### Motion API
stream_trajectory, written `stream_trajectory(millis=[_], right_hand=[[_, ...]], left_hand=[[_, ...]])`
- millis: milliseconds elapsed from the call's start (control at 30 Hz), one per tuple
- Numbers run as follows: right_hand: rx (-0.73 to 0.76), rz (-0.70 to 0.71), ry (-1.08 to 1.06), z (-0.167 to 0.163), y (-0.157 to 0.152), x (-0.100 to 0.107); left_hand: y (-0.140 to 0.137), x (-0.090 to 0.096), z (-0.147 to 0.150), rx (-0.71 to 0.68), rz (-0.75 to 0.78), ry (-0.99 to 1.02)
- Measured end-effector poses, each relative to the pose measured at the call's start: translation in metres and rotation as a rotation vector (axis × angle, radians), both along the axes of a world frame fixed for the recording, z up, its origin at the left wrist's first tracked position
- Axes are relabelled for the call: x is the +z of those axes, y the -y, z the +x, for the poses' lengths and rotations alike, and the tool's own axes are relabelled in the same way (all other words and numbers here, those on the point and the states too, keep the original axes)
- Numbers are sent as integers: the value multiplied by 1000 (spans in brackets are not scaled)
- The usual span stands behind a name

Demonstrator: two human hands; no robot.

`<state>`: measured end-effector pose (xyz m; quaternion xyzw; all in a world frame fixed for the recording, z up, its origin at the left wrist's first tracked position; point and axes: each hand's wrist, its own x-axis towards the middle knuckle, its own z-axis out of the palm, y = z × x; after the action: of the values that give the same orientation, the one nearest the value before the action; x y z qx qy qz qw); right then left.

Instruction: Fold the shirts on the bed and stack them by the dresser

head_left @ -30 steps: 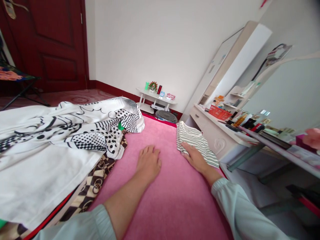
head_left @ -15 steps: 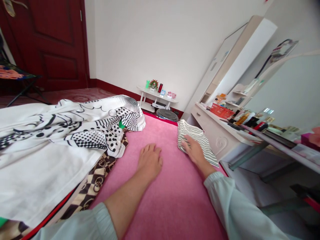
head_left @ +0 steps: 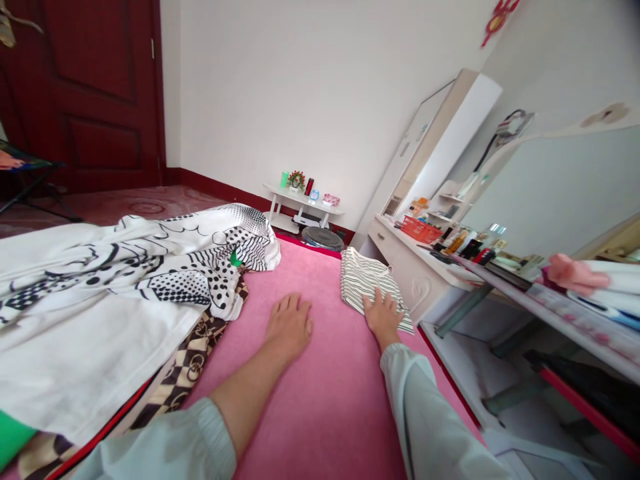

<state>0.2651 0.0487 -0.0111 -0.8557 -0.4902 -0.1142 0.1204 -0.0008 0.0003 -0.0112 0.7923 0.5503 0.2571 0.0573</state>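
My left hand [head_left: 289, 327] lies palm down on the pink bedspread [head_left: 320, 400], fingers stretched out and nothing in it. Over the near right part of a folded striped garment [head_left: 364, 277], white with thin dark wavy lines, rests my right hand [head_left: 383, 317] with its fingers spread. The striped garment lies flat near the right edge of the bed. Left of my left hand is a loose heap of white clothing [head_left: 100, 347] with black dots and cartoon-like lines. Beneath that heap, a brown-and-cream checked cloth [head_left: 197, 350] shows along its edge.
A white dressing table [head_left: 400, 260] with a red basket [head_left: 421, 229] and several bottles stands to the right. Beyond the bed are a low white stand [head_left: 303, 197] and a dark round object [head_left: 323, 238]. A dark red door [head_left: 100, 93] and a folding chair [head_left: 30, 173] are at far left.
My view has turned slightly to the right. My right hand has moved toward the near right side of the striped garment, its fingers spreading. My left hand stays flat on the bedspread.
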Motion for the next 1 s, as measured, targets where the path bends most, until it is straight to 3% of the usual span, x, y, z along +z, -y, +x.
stream_trajectory(millis=[400,567,767,1000], right_hand=[[-112,7,-62,-42,79,-7],[-138,-23,-120,-83,101,-2],[67,-66,-137,-133,119,4],[310,6,-172,-112,122,6]], left_hand=[[14,-8,3,-29,-108,-166],[29,-3,1,-15,-152,-191],[54,2,-5,10,-192,-191],[83,4,-20,-20,-97,-81]])
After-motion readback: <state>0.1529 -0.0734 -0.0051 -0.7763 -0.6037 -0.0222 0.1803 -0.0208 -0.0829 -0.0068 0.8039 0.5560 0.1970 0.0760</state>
